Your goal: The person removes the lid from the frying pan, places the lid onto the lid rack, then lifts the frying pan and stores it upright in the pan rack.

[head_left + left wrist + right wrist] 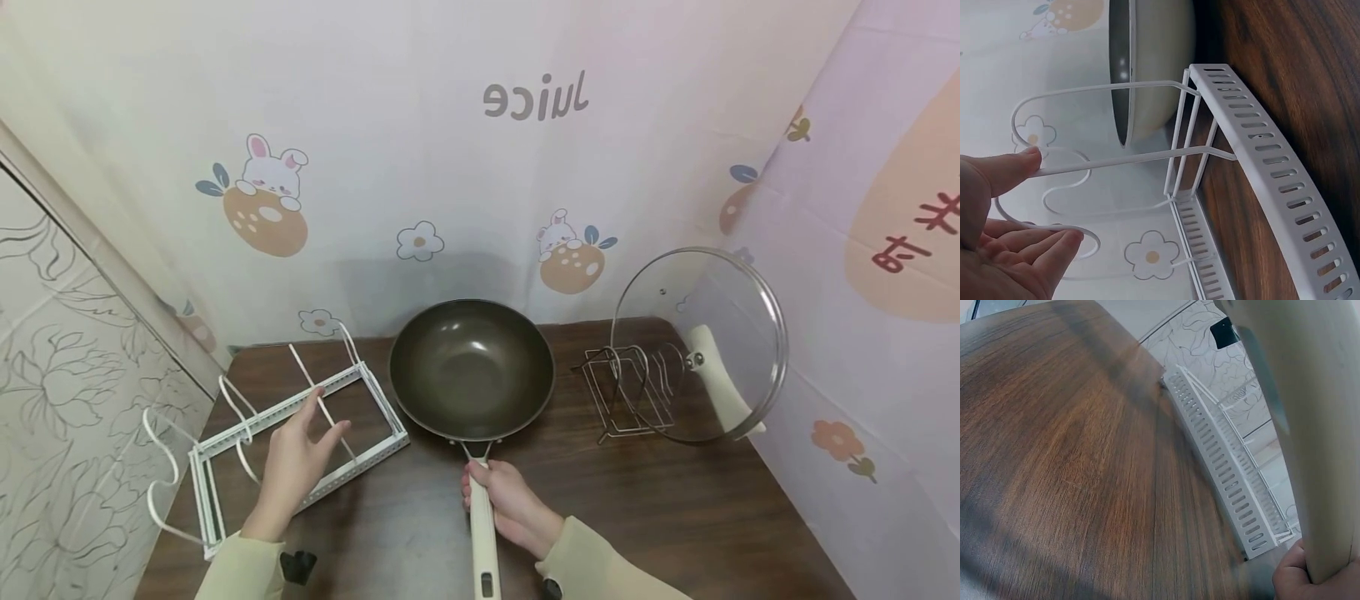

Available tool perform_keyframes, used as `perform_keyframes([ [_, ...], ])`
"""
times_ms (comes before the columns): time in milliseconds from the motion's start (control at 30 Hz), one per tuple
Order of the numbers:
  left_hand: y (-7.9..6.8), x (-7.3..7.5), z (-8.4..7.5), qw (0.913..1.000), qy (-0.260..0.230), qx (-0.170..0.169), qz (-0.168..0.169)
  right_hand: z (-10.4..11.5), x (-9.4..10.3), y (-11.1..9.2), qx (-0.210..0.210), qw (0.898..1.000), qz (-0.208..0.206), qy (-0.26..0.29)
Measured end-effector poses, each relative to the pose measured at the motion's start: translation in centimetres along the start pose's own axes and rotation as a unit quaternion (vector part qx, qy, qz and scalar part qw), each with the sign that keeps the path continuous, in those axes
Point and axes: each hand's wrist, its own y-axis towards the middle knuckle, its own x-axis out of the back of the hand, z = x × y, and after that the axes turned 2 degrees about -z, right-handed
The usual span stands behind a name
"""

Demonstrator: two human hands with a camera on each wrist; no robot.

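Observation:
A dark wok with a long cream handle (483, 550) stands mid-table, its bowl (472, 375) facing up. My right hand (513, 504) grips the handle near the bowl; in the right wrist view the handle (1319, 425) fills the right side. To the left is a white metal rack (352, 475) with slotted rails and curved wire dividers. My left hand (296, 467) holds one wire divider (1122, 160) near its top, thumb on one side and bent fingers on the other. The wok's pale outer wall (1163, 75) shows behind the rack in the left wrist view.
At the right, a glass lid with a cream handle (720, 383) leans upright in a small dark wire rack (633, 432). All stand on a brown wood-grain table (420, 533). A printed curtain (420, 167) hangs behind, with patterned sheets at both sides.

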Motion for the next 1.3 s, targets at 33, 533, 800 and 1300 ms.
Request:
perform_keyframes([
  [33, 0.1, 0.0, 0.1, 1.0000, -0.001, -0.002, 0.004, 0.0, 0.0, 0.0, 0.000, 1.000, 0.000, -0.001],
  [533, 3.5, 1.4, 1.7, 0.9959, 0.001, -0.011, 0.090, 0.3, 0.1, 0.1, 0.001, 1.000, 0.002, -0.008],
  [800, 5.1, 1.9, 3.4, 0.9930, -0.015, -0.033, 0.112, 0.2, 0.1, -0.1, -0.003, 1.000, 0.000, -0.006],
  [1300, 7.3, 2.6, 5.0, 0.9876, -0.023, -0.044, 0.149, 0.1, 0.1, -0.2, -0.002, 1.000, -0.004, -0.001],
])
